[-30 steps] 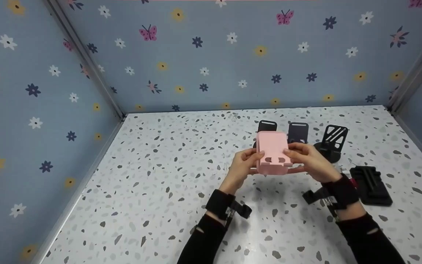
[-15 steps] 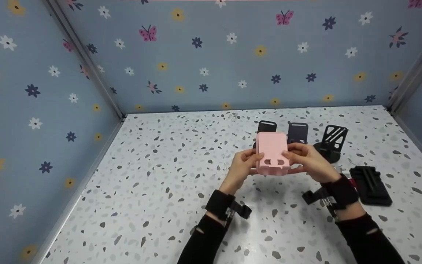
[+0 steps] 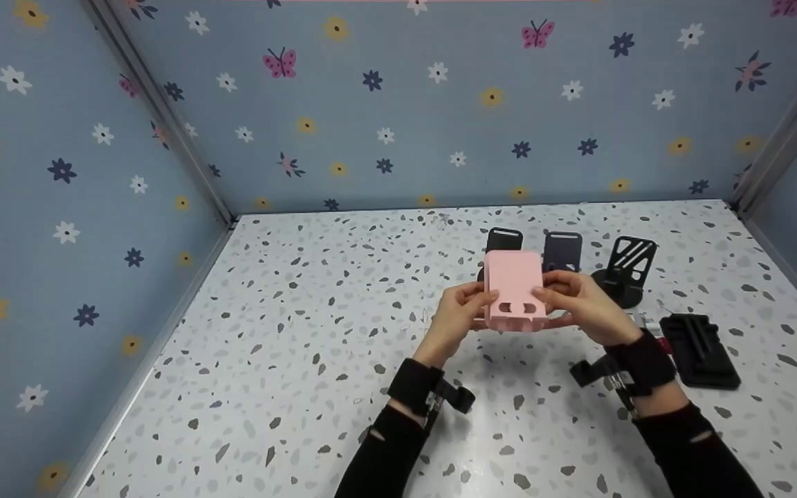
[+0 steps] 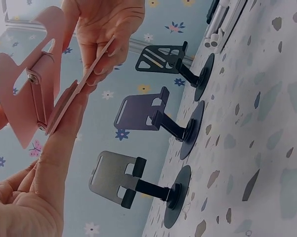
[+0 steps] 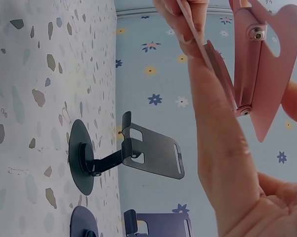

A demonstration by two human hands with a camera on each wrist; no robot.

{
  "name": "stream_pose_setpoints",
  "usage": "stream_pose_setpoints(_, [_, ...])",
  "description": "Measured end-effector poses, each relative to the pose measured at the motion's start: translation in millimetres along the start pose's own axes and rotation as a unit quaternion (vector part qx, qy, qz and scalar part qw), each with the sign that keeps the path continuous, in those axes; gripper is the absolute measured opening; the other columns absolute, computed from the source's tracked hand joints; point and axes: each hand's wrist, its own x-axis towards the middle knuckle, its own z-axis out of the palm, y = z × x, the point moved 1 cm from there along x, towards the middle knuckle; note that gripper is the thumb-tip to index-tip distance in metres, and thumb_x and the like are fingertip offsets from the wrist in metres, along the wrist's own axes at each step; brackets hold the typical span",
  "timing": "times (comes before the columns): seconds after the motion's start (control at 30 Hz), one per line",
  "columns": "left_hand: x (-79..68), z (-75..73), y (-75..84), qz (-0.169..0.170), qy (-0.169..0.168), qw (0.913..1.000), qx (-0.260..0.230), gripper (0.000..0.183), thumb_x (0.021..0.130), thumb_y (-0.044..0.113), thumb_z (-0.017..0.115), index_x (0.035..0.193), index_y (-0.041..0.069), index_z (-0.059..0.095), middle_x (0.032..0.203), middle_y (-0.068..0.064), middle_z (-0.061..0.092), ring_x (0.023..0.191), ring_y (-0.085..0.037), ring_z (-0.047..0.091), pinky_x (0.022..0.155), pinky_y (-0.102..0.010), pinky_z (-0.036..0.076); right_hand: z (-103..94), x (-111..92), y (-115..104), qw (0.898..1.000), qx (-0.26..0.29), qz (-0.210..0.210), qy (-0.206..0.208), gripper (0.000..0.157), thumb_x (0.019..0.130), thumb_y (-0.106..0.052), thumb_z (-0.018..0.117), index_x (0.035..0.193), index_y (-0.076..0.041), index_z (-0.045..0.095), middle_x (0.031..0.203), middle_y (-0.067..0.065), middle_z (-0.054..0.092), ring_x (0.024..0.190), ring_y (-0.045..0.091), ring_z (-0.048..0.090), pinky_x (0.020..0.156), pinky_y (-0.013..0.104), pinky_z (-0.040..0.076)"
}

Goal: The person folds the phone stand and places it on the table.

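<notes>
Both hands hold a pink folding phone stand in the air over the table. My left hand grips its left side, thumb on the front plate. On the other side my right hand grips it likewise, thumb on the plate's right edge. In the left wrist view the stand's hinged arm shows between the plate and the base, and fingers lie under the base. The right wrist view shows the same hinge arm with its screws. Parts of the fingers are hidden behind the stand.
Behind the hands stand a black phone stand, a dark purple one and a black slotted one. A folded black stand lies right of my right wrist. Patterned walls enclose the speckled table.
The pink stand's front plate has tilted and shifted slightly down and left, and its lower lip looks different. Both hands keep their hold and have barely moved.
</notes>
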Motion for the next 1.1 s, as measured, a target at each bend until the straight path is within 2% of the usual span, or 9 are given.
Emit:
stream_pose_setpoints(0.63, [-0.9,0.5,0.0,0.010,-0.003,0.9999,-0.002,0.033,0.095,0.007,0.060,0.123,-0.011,0.060,0.107,-0.027,0.071,0.069,-0.009,0.069,0.069,-0.028,0.063,1.6,1.1,2.2,1.000,-0.018,-0.021,0.010,0.040,0.098,-0.009,0.060,0.127,0.013,0.044,0.094,-0.001,0.066,0.078,0.009,0.065,0.074,0.033,0.063])
stream_pose_setpoints(0.73, [-0.8,0.4,-1.0,0.007,-0.003,1.0000,-0.006,0.032,0.095,0.007,0.061,0.121,-0.011,0.060,0.101,-0.022,0.074,0.068,-0.008,0.068,0.068,-0.028,0.062,1.7,1.0,2.2,1.000,-0.019,-0.020,0.010,0.040,0.097,-0.009,0.060,0.127,0.013,0.045,0.094,-0.002,0.067,0.078,0.008,0.065,0.073,0.033,0.063])
stream_pose_setpoints(0.83, [0.0,0.5,-3.0,-0.003,-0.003,0.9999,-0.009,0.029,0.094,0.007,0.061,0.118,-0.010,0.061,0.091,-0.011,0.074,0.068,-0.008,0.067,0.068,-0.029,0.063,1.0,-0.1,1.6,1.000,-0.024,-0.018,0.007,0.041,0.097,-0.009,0.060,0.128,0.013,0.043,0.095,-0.002,0.067,0.079,0.009,0.066,0.074,0.033,0.063])
stream_pose_setpoints(0.9, [0.5,0.8,-3.8,-0.010,-0.009,0.9999,-0.005,0.029,0.095,0.009,0.061,0.118,-0.008,0.061,0.091,-0.009,0.073,0.069,-0.009,0.067,0.071,-0.030,0.063,-0.6,-1.4,0.6,0.999,-0.029,-0.017,0.005,0.044,0.097,-0.009,0.060,0.130,0.014,0.042,0.095,-0.002,0.067,0.080,0.009,0.066,0.074,0.033,0.063])
stream_pose_setpoints(1.0, [0.2,1.1,-0.5,-0.019,-0.026,0.9993,0.020,0.034,0.096,0.014,0.061,0.124,-0.006,0.060,0.104,-0.017,0.073,0.079,-0.012,0.069,0.080,-0.033,0.062,-4.4,-4.4,-1.6,0.999,-0.038,-0.018,0.006,0.049,0.097,-0.010,0.060,0.132,0.017,0.040,0.097,-0.001,0.067,0.081,0.009,0.066,0.074,0.033,0.063])
stream_pose_setpoints(1.1, [-0.3,-0.1,5.7,-0.004,-0.039,0.9964,0.075,0.041,0.099,0.024,0.059,0.132,-0.001,0.058,0.121,-0.019,0.069,0.098,-0.018,0.070,0.093,-0.038,0.058,-9.3,-7.9,-3.4,0.999,-0.046,-0.019,0.014,0.052,0.097,-0.010,0.061,0.134,0.019,0.038,0.098,-0.001,0.066,0.081,0.009,0.066,0.073,0.033,0.063])
